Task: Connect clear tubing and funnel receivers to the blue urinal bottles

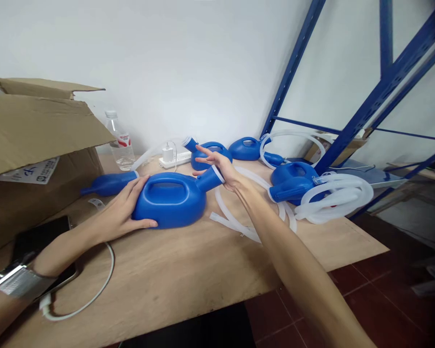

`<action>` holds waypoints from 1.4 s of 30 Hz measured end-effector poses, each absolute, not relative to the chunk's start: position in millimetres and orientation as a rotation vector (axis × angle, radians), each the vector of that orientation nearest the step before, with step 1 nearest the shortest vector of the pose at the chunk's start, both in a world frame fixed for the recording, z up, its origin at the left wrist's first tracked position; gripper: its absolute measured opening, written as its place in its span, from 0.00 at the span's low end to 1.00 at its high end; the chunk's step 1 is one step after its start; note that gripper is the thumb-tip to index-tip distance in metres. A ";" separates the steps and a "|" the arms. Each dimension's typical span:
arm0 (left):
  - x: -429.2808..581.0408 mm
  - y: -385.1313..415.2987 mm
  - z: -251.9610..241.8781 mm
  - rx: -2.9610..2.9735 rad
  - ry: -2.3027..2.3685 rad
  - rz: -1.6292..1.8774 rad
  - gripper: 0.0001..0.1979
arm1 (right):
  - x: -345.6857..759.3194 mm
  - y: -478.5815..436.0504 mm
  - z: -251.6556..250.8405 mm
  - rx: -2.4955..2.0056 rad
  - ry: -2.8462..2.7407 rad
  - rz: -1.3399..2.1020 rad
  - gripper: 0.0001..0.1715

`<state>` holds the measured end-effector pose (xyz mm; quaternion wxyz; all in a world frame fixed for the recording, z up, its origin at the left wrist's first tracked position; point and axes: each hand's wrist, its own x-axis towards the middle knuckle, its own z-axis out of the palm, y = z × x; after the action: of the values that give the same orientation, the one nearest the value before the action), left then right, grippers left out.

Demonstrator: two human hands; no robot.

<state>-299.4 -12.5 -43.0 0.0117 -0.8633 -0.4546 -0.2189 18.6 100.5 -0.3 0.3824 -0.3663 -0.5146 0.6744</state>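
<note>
A blue plastic jug with a handle (170, 200) lies on its side on the wooden table (188, 275). My left hand (125, 210) cups its rear end, fingers curved against the body. My right hand (219, 166) is at the jug's spout, where a translucent white hose (235, 217) joins it; the thumb and lower fingers pinch the hose end while the upper fingers stick out. The hose runs back along the table under my right forearm.
Several more blue jugs (293, 181) with coiled white hoses (337, 195) lie at the back right. An open cardboard box (29, 145) stands left, with a water bottle (120, 142), a power strip (174, 158), a phone (39, 241) and a cable. A blue rack (348, 130) stands right.
</note>
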 end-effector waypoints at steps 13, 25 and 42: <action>-299.2 -14.1 -44.3 -2.677 -1.464 -0.645 0.58 | 9.8 91.7 6.9 -1.095 -1.449 1.630 0.25; -297.8 -14.1 -42.5 -2.654 -1.453 -0.603 0.58 | 11.4 99.1 7.1 -1.071 -1.391 1.761 0.23; -318.2 -14.3 -11.5 -2.471 -2.011 0.008 0.40 | 66.0 52.6 -21.3 -0.445 -1.929 1.203 0.37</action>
<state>-318.2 -14.3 -11.5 -0.0223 -0.7754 -0.6311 0.0026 66.0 52.6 -21.3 0.4008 -0.1758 -0.7628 0.4759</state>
